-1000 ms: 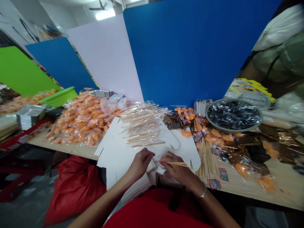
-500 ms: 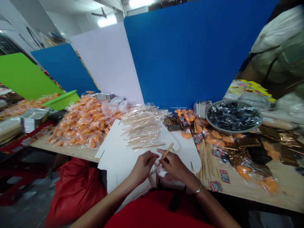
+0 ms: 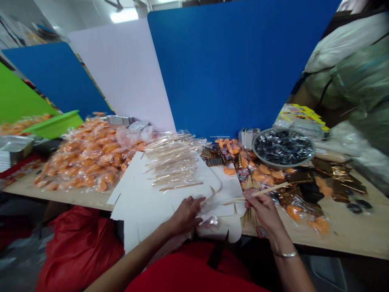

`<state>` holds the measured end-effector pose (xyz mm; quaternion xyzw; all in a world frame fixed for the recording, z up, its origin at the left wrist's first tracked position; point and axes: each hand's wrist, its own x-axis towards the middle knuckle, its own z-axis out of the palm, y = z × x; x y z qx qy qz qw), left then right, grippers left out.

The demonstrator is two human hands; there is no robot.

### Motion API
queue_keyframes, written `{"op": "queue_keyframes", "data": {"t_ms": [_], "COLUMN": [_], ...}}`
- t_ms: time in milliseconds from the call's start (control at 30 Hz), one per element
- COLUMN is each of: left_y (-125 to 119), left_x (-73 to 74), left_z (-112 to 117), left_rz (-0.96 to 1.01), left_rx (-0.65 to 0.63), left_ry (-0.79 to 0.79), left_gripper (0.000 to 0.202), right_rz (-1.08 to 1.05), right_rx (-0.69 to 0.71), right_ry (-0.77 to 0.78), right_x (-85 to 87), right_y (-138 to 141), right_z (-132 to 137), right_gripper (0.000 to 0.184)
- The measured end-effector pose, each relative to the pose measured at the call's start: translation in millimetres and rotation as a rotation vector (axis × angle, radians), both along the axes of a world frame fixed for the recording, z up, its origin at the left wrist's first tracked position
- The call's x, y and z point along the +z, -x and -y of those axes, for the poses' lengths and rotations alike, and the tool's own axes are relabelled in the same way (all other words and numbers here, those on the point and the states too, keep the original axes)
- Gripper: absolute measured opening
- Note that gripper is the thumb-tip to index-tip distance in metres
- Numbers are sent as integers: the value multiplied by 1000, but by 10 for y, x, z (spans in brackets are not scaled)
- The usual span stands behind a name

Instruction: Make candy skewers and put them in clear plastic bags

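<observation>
Your right hand point(image 3: 263, 212) pinches a long thin wooden stick point(image 3: 272, 189) between thumb and fingers, its tip reaching over a flat white die-cut cardboard sheet point(image 3: 133, 202). Your left hand point(image 3: 186, 217) lies half-curled on that sheet, visibly gripping nothing (a crumpled scrap of clear plastic point(image 3: 211, 222) sits just beside it). A cellophane-wrapped bundle of wooden sticks point(image 3: 173, 162) lies on the sheet's far part.

A packing workshop: a wooden table point(image 3: 349, 231) heaped with bagged orange sweets point(image 3: 88, 158), backed by blue partition boards point(image 3: 231, 69).
</observation>
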<state>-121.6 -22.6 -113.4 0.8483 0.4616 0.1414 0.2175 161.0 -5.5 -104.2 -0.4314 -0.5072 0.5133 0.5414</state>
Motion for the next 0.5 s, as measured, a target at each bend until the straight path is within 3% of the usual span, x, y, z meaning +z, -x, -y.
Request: {"op": "queue_keyframes", "data": {"t_ms": [100,133,200,267,333,400,500], "left_y": [-213,-313,-521,-686,-769,-779,-743], "left_x": [236,313,430,498,536,566,621], "left_z": [49,50,19,-41,-94,-117,-108], "left_rz": [111,149,219,307,414,507,589], "left_rx": [-24,-41,-36,34,87,86,45], "left_ry": [-92,-116,-90,52,253,408,502], "left_gripper": [85,81,50,28,29,29,36], "right_rz": [56,66,72,78,53,0,88], "right_rx": [-6,25,71,47,-49,-178,-260], "right_ry": [14,13,6,-13,-73,-179,-319], "right_x": [176,228,301,344,391,463,575], "right_y": [-28,40,213,337,348,271,172], "right_z": [51,69,84,59,-3,-73,-88], "right_gripper": [16,18,22,21,27,47,49]}}
